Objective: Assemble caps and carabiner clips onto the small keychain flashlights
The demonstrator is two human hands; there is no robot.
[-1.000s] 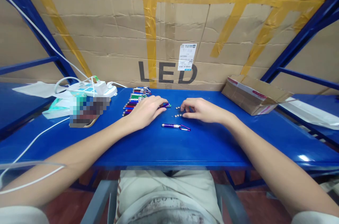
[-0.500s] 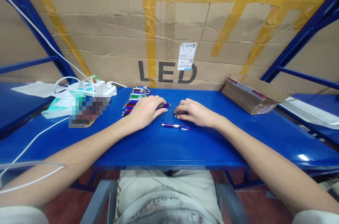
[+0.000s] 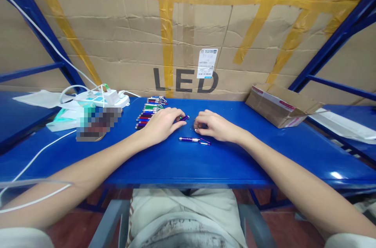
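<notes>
My left hand (image 3: 163, 123) rests on the blue table (image 3: 188, 162), fingers closed around a small purple keychain flashlight (image 3: 185, 117) whose tip pokes out to the right. My right hand (image 3: 212, 125) lies just to the right, fingers curled down over several small button batteries, which it hides; whether it grips any is unclear. A second purple flashlight with a carabiner clip (image 3: 194, 140) lies loose in front of both hands. A row of coloured flashlights (image 3: 149, 113) sits behind my left hand.
An open cardboard box (image 3: 281, 104) stands at the back right. A white power strip (image 3: 101, 99) with cables and teal packets lies at the back left. A large taped "LED" carton (image 3: 188, 33) forms the back wall. Blue rack posts flank both sides.
My right hand has slid left over the small batteries, which are now covered, and closer to my left hand. My left hand has barely moved.
</notes>
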